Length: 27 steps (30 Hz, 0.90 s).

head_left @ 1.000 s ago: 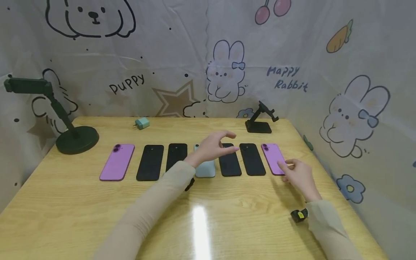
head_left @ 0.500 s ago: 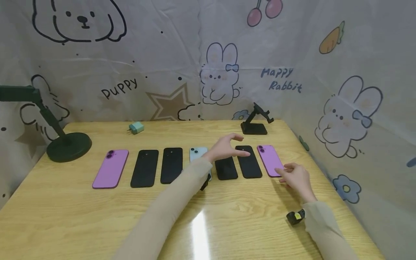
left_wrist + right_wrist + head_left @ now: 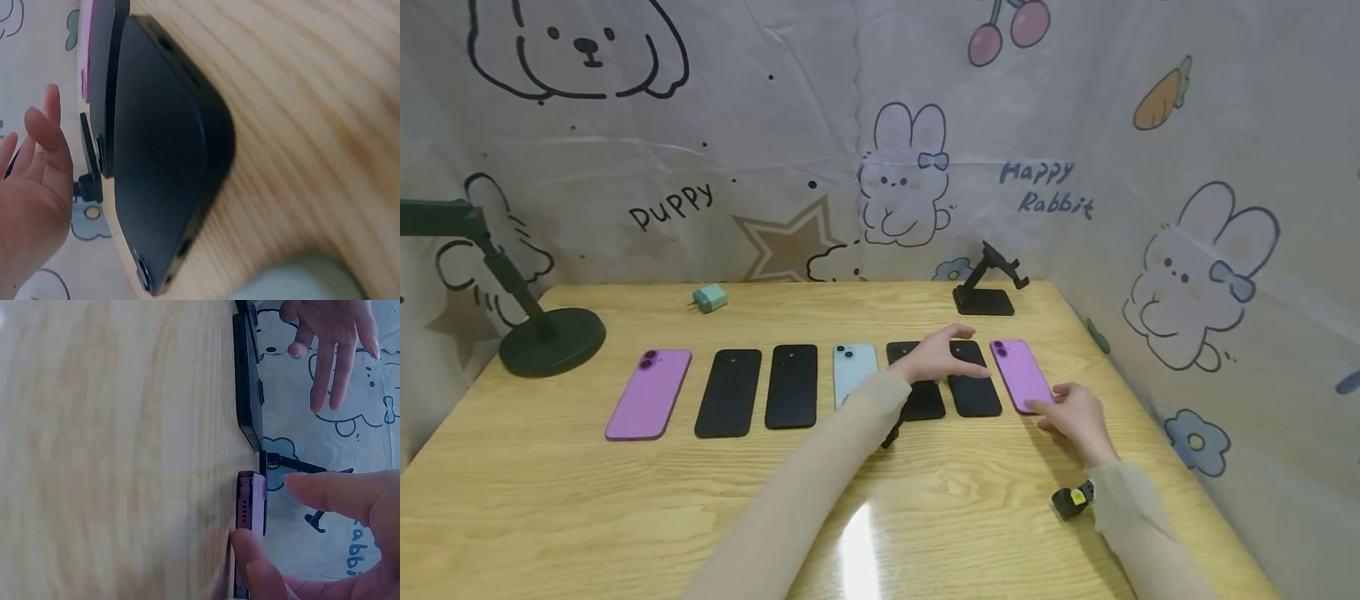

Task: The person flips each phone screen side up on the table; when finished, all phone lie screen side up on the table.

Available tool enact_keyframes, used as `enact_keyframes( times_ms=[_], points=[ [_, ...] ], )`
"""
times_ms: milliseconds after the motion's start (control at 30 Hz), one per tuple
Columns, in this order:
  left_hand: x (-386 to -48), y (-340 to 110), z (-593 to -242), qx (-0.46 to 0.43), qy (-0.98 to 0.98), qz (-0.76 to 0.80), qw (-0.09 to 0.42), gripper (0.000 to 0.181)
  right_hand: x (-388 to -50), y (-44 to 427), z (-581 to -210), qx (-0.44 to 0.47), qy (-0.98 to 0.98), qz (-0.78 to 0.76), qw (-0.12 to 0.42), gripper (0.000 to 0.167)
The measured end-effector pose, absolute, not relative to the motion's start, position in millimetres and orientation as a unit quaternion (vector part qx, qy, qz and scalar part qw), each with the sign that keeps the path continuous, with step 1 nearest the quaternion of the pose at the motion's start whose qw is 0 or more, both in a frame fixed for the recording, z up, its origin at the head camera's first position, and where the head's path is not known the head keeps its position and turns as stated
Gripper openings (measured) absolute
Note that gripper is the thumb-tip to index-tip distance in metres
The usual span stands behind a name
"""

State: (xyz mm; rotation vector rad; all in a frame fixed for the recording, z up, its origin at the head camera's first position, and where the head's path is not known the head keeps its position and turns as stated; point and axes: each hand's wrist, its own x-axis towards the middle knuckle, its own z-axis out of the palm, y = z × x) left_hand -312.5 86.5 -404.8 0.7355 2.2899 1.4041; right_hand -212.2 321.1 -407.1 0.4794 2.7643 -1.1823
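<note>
On the wooden table (image 3: 587,517), the right hand (image 3: 1077,423), fingers parted, holds nothing at the near right corner of the right pink phone (image 3: 1020,373), whose long axis slants far-left, cameras far. The left hand (image 3: 931,357), spread, hovers empty over black phones (image 3: 976,402). Totals: two pink, four black, one blue phone (image 3: 853,371).

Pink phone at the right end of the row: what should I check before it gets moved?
1. Pink phone flat on the table: ok.
2. Camera side up: ok.
3. Right grip at its near end: ok.
4. Held firmly: looks not ok; one finger stands apart from the phone in the right wrist view.
5. Left grip off it: ok; it hangs over dark phones.
6. Screen unbroken: cannot tell; it faces down.
</note>
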Motion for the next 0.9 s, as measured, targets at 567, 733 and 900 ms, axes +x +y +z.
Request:
enact_keyframes(
  times_ms=[567, 733, 900],
  points=[
    [-313.5, 123.5, -401.6, 0.257, 0.808, 0.481, 0.224, 0.074, -218.1, 325.6, -411.3, 0.167, 0.91, -0.373, 0.068, 0.081],
    [-317.9, 127.0, -406.6, 0.258, 0.801, 0.485, 0.237, 0.075, -222.1, 324.5, -413.3, 0.147, 0.918, -0.362, 0.067, 0.082],
    [-324.2, 130.4, -404.7, 0.238, 0.785, 0.507, 0.265, 0.071, -223.6, 325.1, -416.9, 0.149, 0.91, -0.382, 0.07, 0.084]
  ],
)
